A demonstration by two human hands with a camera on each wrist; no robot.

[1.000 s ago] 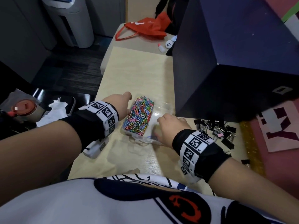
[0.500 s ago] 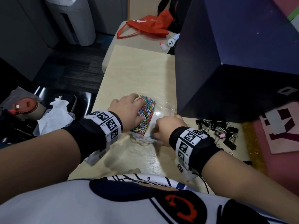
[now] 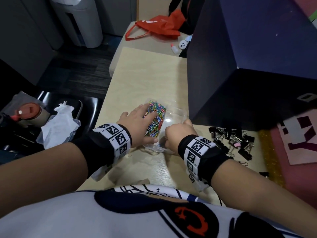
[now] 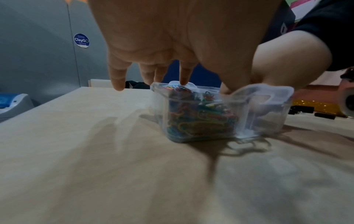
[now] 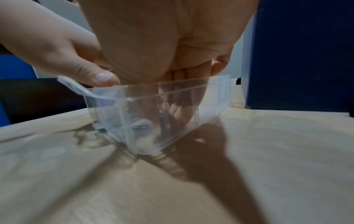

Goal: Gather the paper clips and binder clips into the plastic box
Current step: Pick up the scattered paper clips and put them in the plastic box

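Observation:
A clear two-compartment plastic box (image 3: 178,114) stands on the light wooden table (image 3: 145,74). Its left compartment is heaped with coloured paper clips (image 3: 157,110). My left hand (image 3: 137,121) lies flat over them with straight, spread fingers, thumb at the box's near rim. My right hand (image 3: 178,133) reaches knuckles-up into the right compartment. In the right wrist view, my right hand's fingers (image 5: 180,94) show through the box wall (image 5: 210,94), bunched round a small dark binder clip (image 5: 166,119). A pile of black binder clips (image 3: 235,143) lies on the table right of that hand.
A tall dark blue box (image 3: 248,66) stands right behind the plastic box. A pink board (image 3: 300,143) and a gold glitter strip (image 3: 267,152) lie at the right. A tissue in a plastic container (image 3: 58,124) sits off the table's left edge. A red bag (image 3: 159,26) lies far back.
My left hand moved from the box's left side onto the paper clips. My right hand moved from the box's near edge forward and down into the right compartment.

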